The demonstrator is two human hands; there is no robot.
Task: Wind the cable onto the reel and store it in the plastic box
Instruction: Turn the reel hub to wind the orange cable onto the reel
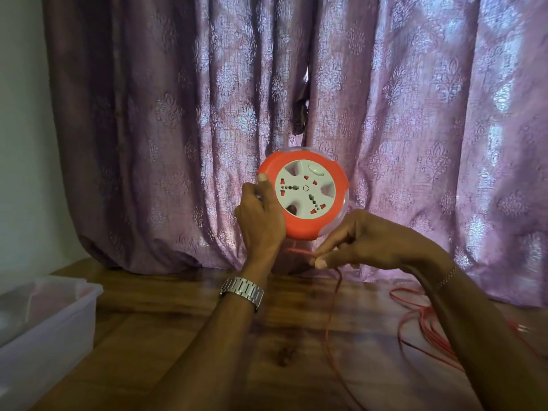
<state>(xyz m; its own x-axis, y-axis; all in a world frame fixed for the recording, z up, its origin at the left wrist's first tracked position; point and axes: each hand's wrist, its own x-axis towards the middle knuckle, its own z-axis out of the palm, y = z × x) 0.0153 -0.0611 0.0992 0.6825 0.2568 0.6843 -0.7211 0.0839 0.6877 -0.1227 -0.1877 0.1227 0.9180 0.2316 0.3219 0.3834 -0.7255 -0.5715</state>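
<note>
In the head view, the left hand (pixel 261 218) is seen at the centre of the frame, clasped around the left rim of the reel (pixel 302 194), with the thumb pressed on the orange edge. The reel is held upright in the air in front of the curtain (pixel 415 114), its white socket face turned toward the camera, presumably so that the groove at its edge can be reached from below. The right hand (pixel 370 241) is placed just beneath and to the right of the reel, and the red cable (pixel 333 307) is pinched between its thumb and fingers close to the reel's lower edge; this grip is judged to serve as a guide, keeping the strand taut as it is fed in.

From the pinch the cable is let down toward the lower centre of the frame and out of it at the bottom. More of it lies in loose loops on the desk (pixel 178 336) at the right of the frame, so much winding is judged to be left. How much is already on the reel cannot be told.

The plastic box (pixel 59 315) is set at the lower left of the frame, on the desk, well apart from the reel. A metal watch (pixel 241 290) is worn on the left wrist.
</note>
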